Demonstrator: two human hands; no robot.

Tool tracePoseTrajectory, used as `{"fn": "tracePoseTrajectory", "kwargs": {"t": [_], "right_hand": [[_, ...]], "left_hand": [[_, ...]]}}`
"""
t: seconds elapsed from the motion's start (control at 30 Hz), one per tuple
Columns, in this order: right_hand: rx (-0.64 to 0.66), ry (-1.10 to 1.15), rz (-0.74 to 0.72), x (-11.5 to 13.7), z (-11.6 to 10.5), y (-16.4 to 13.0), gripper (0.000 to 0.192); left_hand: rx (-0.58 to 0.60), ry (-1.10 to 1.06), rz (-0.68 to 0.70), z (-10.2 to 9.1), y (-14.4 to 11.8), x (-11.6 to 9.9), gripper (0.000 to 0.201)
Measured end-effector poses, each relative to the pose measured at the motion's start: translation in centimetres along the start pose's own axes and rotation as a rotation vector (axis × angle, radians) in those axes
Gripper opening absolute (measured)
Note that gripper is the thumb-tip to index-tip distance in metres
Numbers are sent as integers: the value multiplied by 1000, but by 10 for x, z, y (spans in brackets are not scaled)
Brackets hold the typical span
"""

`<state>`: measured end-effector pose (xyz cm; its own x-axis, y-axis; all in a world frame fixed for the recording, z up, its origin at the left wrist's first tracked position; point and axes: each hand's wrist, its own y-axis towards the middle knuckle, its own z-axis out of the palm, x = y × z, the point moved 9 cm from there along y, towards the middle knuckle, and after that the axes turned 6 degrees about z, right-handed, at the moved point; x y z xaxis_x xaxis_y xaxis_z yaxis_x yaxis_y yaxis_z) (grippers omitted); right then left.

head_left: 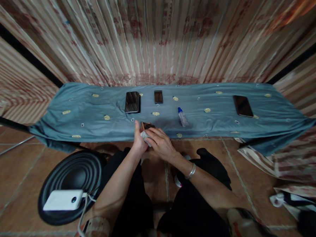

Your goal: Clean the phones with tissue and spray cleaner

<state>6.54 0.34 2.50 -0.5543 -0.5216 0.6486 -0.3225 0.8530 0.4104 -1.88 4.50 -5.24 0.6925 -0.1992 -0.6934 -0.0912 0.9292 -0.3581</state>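
Observation:
Over the near edge of the cloth-covered table, my left hand (pixel 139 138) is closed around a small dark phone-like device (pixel 147 125) with a copper-coloured edge. My right hand (pixel 159 142) presses a white cloth or tissue (pixel 145 137) against the device, its fingers bent over it. Most of the device is hidden by my fingers. To the right of my hands lies a clear bottle with a blue cap (pixel 183 118). Beyond them rests a small dark square device (pixel 158 96), and to its left a stack of dark phone-like devices (pixel 132 102).
A dark tablet-like device (pixel 243 106) lies at the right of the blue patterned tablecloth (pixel 115 127). Striped curtains (pixel 162 37) hang behind the table. Below left, a white power bank (pixel 63 200) with a cable rests on a black round stool (pixel 75 178).

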Motion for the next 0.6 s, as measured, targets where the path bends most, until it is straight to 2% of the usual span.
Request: {"fn": "tracePoseTrajectory", "kwargs": {"t": [0.23,0.4,0.6], "right_hand": [[-33,90,109,-7,4,7,39],[-18,66,140,-9,8,13,41],[-65,39,151,-15,1,22,41]], "left_hand": [[-19,22,111,5,-1,-7,55],[41,35,135,14,1,-8,53],[53,46,148,22,-8,-3,48]]}}
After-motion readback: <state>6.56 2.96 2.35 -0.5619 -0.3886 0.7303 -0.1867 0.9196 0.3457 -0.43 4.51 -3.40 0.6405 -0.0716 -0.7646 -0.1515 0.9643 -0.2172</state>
